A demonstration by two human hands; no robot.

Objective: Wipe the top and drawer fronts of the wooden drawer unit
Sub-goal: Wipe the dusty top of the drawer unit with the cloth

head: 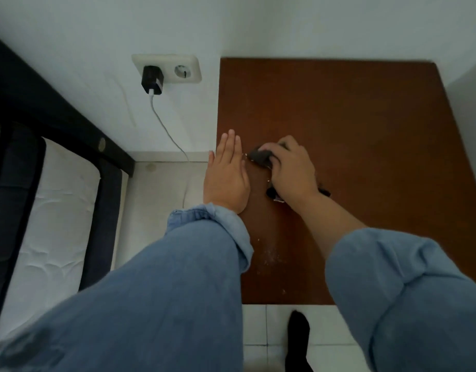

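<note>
Your right hand (pixel 291 167) grips a dark cloth (pixel 261 157) on the wooden drawer unit (pixel 365 157) top near its left edge, while your left hand (pixel 227 175) lies flat, fingers straight, at that edge.

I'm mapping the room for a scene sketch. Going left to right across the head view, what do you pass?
Mattress → black charger in the wall socket → left hand → dark cloth → right hand → bare right part of the wooden top.
</note>
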